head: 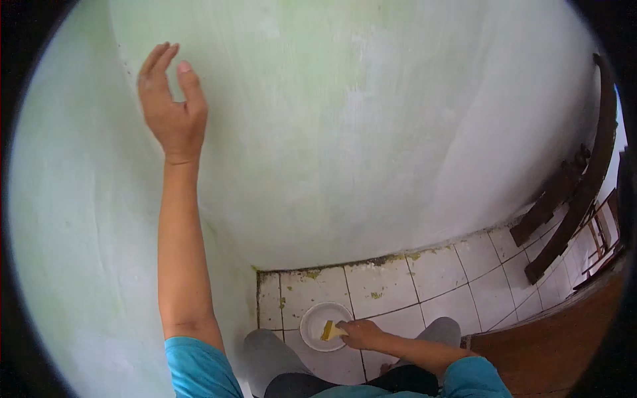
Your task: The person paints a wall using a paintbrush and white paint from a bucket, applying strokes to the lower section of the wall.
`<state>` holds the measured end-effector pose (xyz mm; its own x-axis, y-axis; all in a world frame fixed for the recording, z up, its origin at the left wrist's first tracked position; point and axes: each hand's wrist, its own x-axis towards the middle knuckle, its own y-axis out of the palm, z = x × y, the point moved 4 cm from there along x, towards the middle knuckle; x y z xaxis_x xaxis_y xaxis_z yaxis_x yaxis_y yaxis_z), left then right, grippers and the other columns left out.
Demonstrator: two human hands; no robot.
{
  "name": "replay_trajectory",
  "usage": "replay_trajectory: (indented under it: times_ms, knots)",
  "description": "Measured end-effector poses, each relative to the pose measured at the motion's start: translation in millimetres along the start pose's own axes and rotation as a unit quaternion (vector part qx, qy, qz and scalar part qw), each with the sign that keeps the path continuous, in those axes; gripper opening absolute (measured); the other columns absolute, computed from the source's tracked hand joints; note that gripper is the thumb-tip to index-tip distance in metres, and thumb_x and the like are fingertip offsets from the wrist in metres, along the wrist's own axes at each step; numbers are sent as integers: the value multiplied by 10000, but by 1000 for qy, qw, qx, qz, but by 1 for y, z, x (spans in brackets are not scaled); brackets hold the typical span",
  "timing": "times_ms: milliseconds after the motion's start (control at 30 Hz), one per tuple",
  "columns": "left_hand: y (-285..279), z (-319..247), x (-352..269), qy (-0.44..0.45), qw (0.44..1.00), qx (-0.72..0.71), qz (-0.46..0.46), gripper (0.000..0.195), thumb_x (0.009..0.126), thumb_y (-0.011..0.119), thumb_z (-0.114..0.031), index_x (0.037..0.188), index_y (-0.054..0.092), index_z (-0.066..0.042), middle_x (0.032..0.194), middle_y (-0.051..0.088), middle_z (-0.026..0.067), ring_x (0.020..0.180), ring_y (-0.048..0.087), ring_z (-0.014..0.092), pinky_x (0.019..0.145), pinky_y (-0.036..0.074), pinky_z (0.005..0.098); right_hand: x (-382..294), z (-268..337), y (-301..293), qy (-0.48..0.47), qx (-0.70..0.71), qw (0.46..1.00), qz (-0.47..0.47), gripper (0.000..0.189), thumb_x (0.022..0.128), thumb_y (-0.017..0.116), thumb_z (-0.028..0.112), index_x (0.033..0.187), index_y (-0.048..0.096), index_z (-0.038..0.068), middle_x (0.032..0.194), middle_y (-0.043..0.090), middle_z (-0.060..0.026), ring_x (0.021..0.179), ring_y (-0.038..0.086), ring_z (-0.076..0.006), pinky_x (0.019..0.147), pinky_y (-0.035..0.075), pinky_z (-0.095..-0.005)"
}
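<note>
My right hand [362, 334] grips the pale handle of a flat paintbrush [328, 330]. The brush head, with a yellowish band, is over a round white bowl [307, 339] on the floor between my knees. Whether the bristles touch the bowl's contents cannot be told. My left hand [171, 97] is raised before the wall corner, with thumb and fingers apart and nothing in it. The wall [308, 149] behind it has patchy pale green and whitish paint. Whether the left hand touches the wall is unclear.
White floor tiles [443, 268] bear greenish flakes and stains along the wall's foot. Dark wooden beams [577, 209] lean at the right, with a slatted wooden piece [599, 234] beyond. A brown surface [537, 338] lies at the lower right. My bent knees [271, 350] flank the bowl.
</note>
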<state>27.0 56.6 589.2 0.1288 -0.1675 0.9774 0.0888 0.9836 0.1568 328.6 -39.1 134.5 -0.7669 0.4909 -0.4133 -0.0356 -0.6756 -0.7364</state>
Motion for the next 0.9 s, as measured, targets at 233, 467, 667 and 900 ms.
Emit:
replay_trajectory:
  times_ms: [233, 467, 667, 900]
  knots:
    - [33, 12, 0, -34, 997, 12, 69, 396, 922, 482, -242, 1235, 528, -2, 1348, 473, 157, 1299, 394, 311, 1062, 321, 440, -29, -4, 9, 42, 62, 994, -78, 447, 885, 558, 311, 1271, 497, 93, 974, 652, -215, 916, 638, -377, 787, 509, -466]
    - [43, 13, -2, 2, 999, 10, 44, 460, 938, 425, -265, 1292, 461, 26, 1367, 444, 165, 1307, 376, 314, 1087, 285, 430, -66, -4, -55, 96, 119, 969, -196, 472, 883, 586, 348, 1277, 505, 102, 957, 652, -223, 882, 645, -376, 789, 507, -450]
    - [46, 21, -6, -9, 999, 23, 22, 488, 875, 467, -296, 1258, 496, 3, 1359, 445, 150, 1318, 357, 310, 1094, 272, 437, -112, 21, -181, 101, 142, 916, -361, 457, 868, 625, 253, 1276, 497, 91, 910, 649, -207, 822, 652, -344, 718, 516, -412]
    - [44, 16, -5, -3, 999, 21, 26, 469, 895, 451, -262, 1282, 472, 1, 1381, 426, 145, 1324, 350, 305, 1099, 264, 441, -156, 93, -324, 12, 62, 839, -541, 404, 880, 587, 196, 1254, 499, 69, 773, 603, -166, 631, 603, -239, 648, 485, -355]
